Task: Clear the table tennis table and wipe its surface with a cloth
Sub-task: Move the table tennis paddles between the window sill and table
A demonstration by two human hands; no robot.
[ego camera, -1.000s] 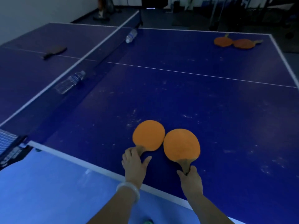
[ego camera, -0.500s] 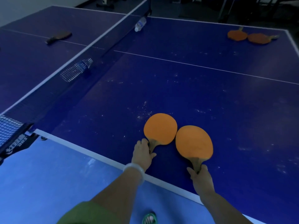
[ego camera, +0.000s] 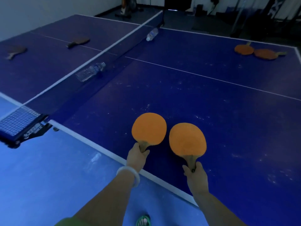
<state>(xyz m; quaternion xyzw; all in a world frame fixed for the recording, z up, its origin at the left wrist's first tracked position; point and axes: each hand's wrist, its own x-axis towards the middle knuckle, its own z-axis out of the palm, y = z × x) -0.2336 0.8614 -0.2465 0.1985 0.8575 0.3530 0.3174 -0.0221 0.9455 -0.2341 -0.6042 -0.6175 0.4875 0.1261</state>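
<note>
Two orange paddles sit side by side near the table's near edge. My left hand (ego camera: pixel 137 158) grips the handle of the left paddle (ego camera: pixel 149 128). The handle of the right paddle (ego camera: pixel 187 139) is gripped by my right hand (ego camera: pixel 196 176). The blue table tennis table (ego camera: pixel 195 95) is speckled with white dust. Two more orange paddles (ego camera: pixel 244 49) (ego camera: pixel 265 54) lie at the far right corner. Beyond the net (ego camera: pixel 91 62), two dark paddles (ego camera: pixel 78 41) (ego camera: pixel 16 51) lie on the left half. One plastic bottle (ego camera: pixel 90 73) lies by the net, another bottle (ego camera: pixel 151 34) further along it.
The net post and clamp (ego camera: pixel 26 128) jut out at the near left edge. Blue floor (ego camera: pixel 48 176) lies below the table edge, with my sandalled foot (ego camera: pixel 143 221) on it. Dark equipment (ego camera: pixel 127 7) stands at the back of the room.
Both hands have closed more firmly round the paddle handles, and the two paddles have drifted slightly apart. The camera has pulled back, bringing the far dark paddles into view.
</note>
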